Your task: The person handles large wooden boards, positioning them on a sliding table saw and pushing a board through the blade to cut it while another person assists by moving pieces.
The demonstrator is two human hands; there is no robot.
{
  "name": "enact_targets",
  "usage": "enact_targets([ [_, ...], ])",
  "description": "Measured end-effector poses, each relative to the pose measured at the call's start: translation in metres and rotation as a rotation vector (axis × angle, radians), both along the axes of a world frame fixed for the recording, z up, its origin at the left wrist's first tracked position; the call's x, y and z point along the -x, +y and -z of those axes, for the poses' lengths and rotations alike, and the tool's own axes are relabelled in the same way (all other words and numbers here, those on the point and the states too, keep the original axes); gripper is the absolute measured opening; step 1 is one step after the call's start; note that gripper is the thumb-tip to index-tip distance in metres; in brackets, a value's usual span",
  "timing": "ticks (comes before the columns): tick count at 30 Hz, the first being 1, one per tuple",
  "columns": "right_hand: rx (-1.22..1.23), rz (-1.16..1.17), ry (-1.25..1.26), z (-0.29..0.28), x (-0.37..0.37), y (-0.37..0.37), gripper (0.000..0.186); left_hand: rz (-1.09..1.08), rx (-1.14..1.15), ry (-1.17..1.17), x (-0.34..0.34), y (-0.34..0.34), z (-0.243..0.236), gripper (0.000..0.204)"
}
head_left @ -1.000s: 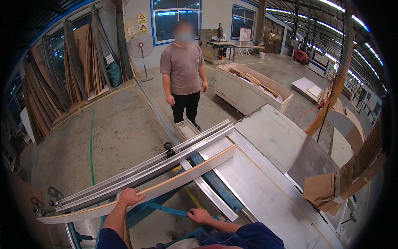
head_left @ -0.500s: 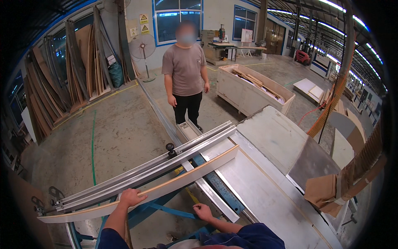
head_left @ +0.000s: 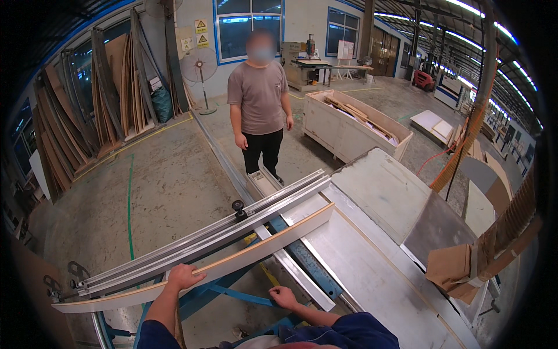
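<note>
A long narrow white board [head_left: 244, 252] with a tan edge stands on its long side. It runs from the far left across to the metal saw table [head_left: 372, 262]. My left hand [head_left: 184, 277] is closed over the board's upper edge, left of its middle. Lower and to the right, my right hand [head_left: 283, 296] is loosely curled beside the sliding metal rail [head_left: 303, 279], apart from the board. I see nothing in its fingers. Behind the board lies a silver aluminium fence [head_left: 221, 232] with a black knob [head_left: 238, 206] on it.
Another person [head_left: 259, 99] stands facing me beyond the fence. A wooden crate [head_left: 343, 128] with offcuts is behind the table. At right hangs a wrapped hose [head_left: 494, 232] beside brown cardboard [head_left: 449, 269]. Sheets of board [head_left: 119, 87] lean on the left wall near a fan [head_left: 200, 67].
</note>
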State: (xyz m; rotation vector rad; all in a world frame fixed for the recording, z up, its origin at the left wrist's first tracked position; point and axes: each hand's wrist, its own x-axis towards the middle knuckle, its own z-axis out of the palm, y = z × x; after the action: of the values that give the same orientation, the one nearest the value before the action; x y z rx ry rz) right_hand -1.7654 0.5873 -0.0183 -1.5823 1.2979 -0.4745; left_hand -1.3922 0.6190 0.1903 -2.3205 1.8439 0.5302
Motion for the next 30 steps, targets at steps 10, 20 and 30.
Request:
enact_targets([
  [10,-0.018,-0.009,0.026,0.0020,-0.0015,0.0000,0.034,-0.008,0.000,0.000,-0.0004,0.0007,0.0010,0.073],
  [20,-0.034,-0.010,0.042,0.0002,-0.0016,-0.0008,0.034,0.020,0.040,0.008,-0.0045,0.0014,0.0079,0.071],
  [30,-0.055,-0.031,0.068,0.0039,-0.0025,-0.0017,0.037,0.028,0.086,0.001,-0.0047,0.0022,0.0100,0.068],
])
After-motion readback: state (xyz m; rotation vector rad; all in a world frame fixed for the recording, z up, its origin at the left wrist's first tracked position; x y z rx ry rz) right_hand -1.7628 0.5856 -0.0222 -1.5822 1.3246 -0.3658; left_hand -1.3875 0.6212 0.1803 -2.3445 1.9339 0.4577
